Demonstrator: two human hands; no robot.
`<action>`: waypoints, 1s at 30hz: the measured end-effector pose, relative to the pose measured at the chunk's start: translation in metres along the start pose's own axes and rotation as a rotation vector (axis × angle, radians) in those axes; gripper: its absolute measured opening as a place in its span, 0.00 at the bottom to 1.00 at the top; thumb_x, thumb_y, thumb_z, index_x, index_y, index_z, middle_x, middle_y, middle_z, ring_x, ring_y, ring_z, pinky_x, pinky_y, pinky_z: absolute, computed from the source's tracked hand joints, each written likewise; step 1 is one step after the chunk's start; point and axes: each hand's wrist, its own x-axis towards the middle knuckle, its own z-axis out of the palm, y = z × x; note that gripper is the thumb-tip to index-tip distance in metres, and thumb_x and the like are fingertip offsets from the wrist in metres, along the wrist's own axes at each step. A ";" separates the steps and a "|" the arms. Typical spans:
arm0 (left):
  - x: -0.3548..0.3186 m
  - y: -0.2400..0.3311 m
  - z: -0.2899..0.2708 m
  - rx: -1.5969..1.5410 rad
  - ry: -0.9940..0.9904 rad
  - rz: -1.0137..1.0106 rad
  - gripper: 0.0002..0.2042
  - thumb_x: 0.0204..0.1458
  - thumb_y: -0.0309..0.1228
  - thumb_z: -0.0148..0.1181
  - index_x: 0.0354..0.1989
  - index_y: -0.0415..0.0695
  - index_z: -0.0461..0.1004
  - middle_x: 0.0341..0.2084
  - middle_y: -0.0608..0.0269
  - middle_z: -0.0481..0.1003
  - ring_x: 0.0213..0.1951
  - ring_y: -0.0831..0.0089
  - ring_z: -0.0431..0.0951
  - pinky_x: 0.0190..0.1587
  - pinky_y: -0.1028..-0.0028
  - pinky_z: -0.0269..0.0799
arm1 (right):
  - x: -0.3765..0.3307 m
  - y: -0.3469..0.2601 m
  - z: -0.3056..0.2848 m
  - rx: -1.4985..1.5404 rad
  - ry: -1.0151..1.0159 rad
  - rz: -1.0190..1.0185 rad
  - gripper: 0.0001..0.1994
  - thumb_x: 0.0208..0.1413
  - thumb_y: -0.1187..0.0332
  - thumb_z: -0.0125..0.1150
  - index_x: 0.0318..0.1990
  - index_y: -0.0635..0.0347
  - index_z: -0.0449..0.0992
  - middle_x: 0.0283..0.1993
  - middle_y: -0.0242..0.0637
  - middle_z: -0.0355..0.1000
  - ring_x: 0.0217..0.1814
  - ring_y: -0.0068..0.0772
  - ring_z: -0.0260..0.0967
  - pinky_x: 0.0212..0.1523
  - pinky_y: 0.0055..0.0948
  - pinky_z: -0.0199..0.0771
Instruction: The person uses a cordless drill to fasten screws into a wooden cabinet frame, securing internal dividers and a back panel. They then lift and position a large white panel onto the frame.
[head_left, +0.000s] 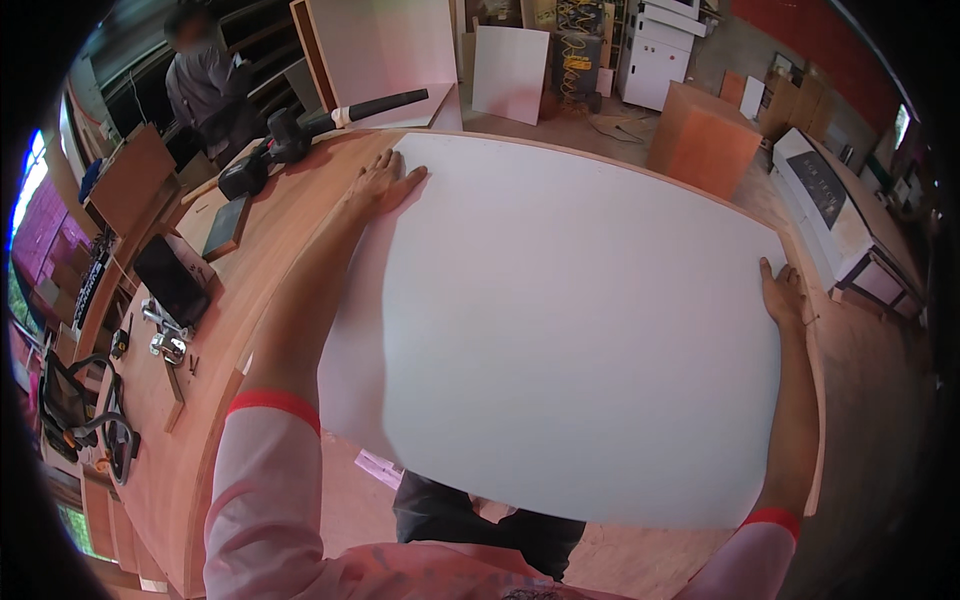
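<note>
The white panel (570, 340) lies between both hands: left hand (385, 182) flat on its far corner, right hand (782, 292) gripping its right edge.

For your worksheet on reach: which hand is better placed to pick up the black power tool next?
Left, probably. The left hand rests flat on the white panel's far-left corner, near the power tool; the right hand grips the opposite edge.

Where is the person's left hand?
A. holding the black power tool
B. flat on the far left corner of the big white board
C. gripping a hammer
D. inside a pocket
B: the left hand lies open on the white board's far left corner.
</note>
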 end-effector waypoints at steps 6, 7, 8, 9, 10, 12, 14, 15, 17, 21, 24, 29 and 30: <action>0.039 -0.004 0.007 -0.012 0.009 -0.035 0.48 0.62 0.68 0.38 0.75 0.34 0.54 0.76 0.43 0.52 0.77 0.49 0.48 0.77 0.55 0.43 | 0.051 -0.005 0.005 -0.009 0.003 -0.024 0.47 0.66 0.30 0.28 0.80 0.57 0.42 0.85 0.38 0.35 0.86 0.46 0.31 0.80 0.63 0.32; 0.044 -0.005 0.008 -0.022 -0.005 -0.044 0.48 0.62 0.68 0.38 0.75 0.34 0.54 0.76 0.43 0.52 0.77 0.50 0.48 0.77 0.55 0.43 | 0.058 -0.006 0.006 -0.003 0.006 -0.018 0.46 0.66 0.30 0.28 0.80 0.56 0.42 0.85 0.36 0.35 0.86 0.46 0.32 0.79 0.66 0.33; 0.048 -0.006 0.008 -0.007 -0.003 -0.038 0.47 0.62 0.68 0.38 0.75 0.34 0.54 0.76 0.43 0.51 0.78 0.50 0.48 0.77 0.55 0.43 | 0.065 -0.008 0.007 -0.011 0.011 -0.016 0.45 0.66 0.30 0.28 0.80 0.53 0.42 0.85 0.35 0.36 0.86 0.47 0.32 0.78 0.68 0.33; 0.053 -0.007 0.009 0.000 -0.019 -0.037 0.47 0.62 0.67 0.39 0.75 0.35 0.54 0.76 0.44 0.51 0.78 0.50 0.47 0.77 0.55 0.43 | 0.071 -0.010 0.007 -0.015 0.014 -0.011 0.45 0.66 0.30 0.28 0.80 0.50 0.42 0.85 0.34 0.36 0.86 0.47 0.32 0.78 0.69 0.33; 0.056 -0.008 0.009 -0.005 -0.021 -0.037 0.47 0.62 0.67 0.39 0.75 0.35 0.53 0.76 0.44 0.51 0.78 0.50 0.47 0.77 0.56 0.43 | 0.076 -0.013 0.006 -0.025 0.008 0.013 0.44 0.66 0.30 0.28 0.81 0.48 0.43 0.85 0.33 0.36 0.86 0.48 0.33 0.77 0.71 0.34; 0.063 -0.009 0.009 0.005 -0.034 -0.037 0.47 0.62 0.66 0.39 0.75 0.35 0.53 0.76 0.44 0.51 0.78 0.50 0.46 0.77 0.55 0.42 | 0.082 -0.017 0.003 -0.019 0.014 -0.023 0.41 0.67 0.32 0.29 0.80 0.44 0.44 0.85 0.32 0.36 0.86 0.49 0.33 0.77 0.73 0.34; 0.068 -0.011 0.010 0.017 -0.032 -0.023 0.46 0.62 0.66 0.40 0.75 0.36 0.53 0.76 0.44 0.51 0.78 0.51 0.46 0.77 0.54 0.42 | 0.085 -0.021 -0.002 -0.008 0.007 -0.052 0.39 0.68 0.34 0.29 0.80 0.42 0.45 0.85 0.32 0.37 0.86 0.49 0.34 0.76 0.73 0.35; 0.071 -0.011 0.010 0.029 -0.031 -0.011 0.46 0.62 0.66 0.40 0.75 0.37 0.53 0.76 0.44 0.51 0.78 0.51 0.45 0.77 0.53 0.42 | 0.086 -0.022 -0.004 0.002 0.001 -0.075 0.38 0.68 0.35 0.30 0.80 0.41 0.46 0.85 0.33 0.38 0.86 0.50 0.34 0.76 0.73 0.35; 0.075 -0.011 0.011 0.055 -0.027 0.023 0.44 0.63 0.64 0.39 0.76 0.38 0.53 0.77 0.45 0.50 0.78 0.51 0.45 0.78 0.53 0.41 | 0.086 -0.022 -0.006 0.014 0.005 -0.122 0.36 0.69 0.37 0.30 0.80 0.40 0.48 0.85 0.33 0.39 0.86 0.49 0.34 0.76 0.73 0.36; 0.081 -0.013 0.012 0.289 -0.123 0.196 0.36 0.68 0.56 0.35 0.76 0.44 0.54 0.78 0.49 0.46 0.79 0.53 0.42 0.78 0.53 0.40 | 0.088 -0.019 -0.003 0.019 0.022 -0.197 0.33 0.71 0.40 0.29 0.79 0.39 0.50 0.84 0.33 0.40 0.86 0.48 0.34 0.77 0.71 0.36; 0.086 -0.015 0.012 0.265 -0.120 0.292 0.30 0.71 0.51 0.32 0.77 0.51 0.55 0.79 0.53 0.45 0.79 0.52 0.41 0.78 0.53 0.40 | 0.091 -0.019 0.000 0.010 0.033 -0.250 0.33 0.71 0.40 0.28 0.79 0.37 0.50 0.85 0.32 0.40 0.86 0.46 0.33 0.78 0.70 0.34; 0.095 -0.006 0.011 0.402 -0.161 0.357 0.29 0.71 0.49 0.31 0.76 0.51 0.56 0.79 0.54 0.45 0.78 0.54 0.45 0.78 0.56 0.41 | 0.093 -0.019 0.001 0.015 0.019 -0.262 0.33 0.71 0.40 0.28 0.79 0.36 0.49 0.85 0.30 0.40 0.86 0.44 0.33 0.79 0.66 0.33; 0.095 -0.001 0.011 0.445 -0.166 0.358 0.29 0.71 0.47 0.32 0.76 0.49 0.56 0.78 0.53 0.46 0.78 0.56 0.47 0.79 0.59 0.42 | 0.093 -0.018 0.002 0.017 0.020 -0.266 0.32 0.71 0.41 0.29 0.79 0.37 0.50 0.84 0.31 0.41 0.86 0.44 0.33 0.79 0.64 0.34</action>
